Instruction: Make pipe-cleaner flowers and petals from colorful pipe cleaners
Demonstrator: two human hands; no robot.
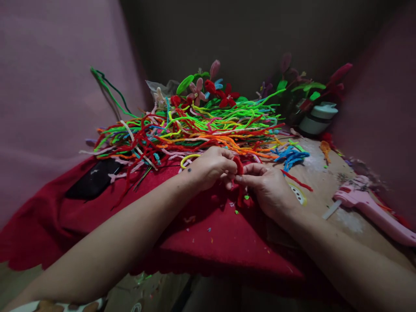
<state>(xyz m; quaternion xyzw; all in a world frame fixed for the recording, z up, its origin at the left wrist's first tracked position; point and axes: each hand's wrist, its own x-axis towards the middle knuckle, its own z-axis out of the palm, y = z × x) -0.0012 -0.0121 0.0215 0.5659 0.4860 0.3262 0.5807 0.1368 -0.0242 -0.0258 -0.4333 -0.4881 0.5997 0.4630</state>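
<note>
Near the middle of the head view, both hands meet over the red tablecloth (195, 236). A red pipe cleaner (238, 164), bent into a loop at its top, is pinched between them, and its lower part hangs below the fingers. My left hand (216, 167) is closed on it from the left side. Thumb and fingers of my right hand (264, 184) pinch it from the right. Another red pipe cleaner (297, 180) shows beyond the right hand; whether it joins the held one is hidden.
Behind the hands lies a wide heap of coloured pipe cleaners (195, 130), with fuzzy flowers (196, 92) at the back. A black phone (94, 178) rests at left. At right are a pink glue gun (367, 201), a blue bundle (290, 156) and a pale lidded container (318, 119).
</note>
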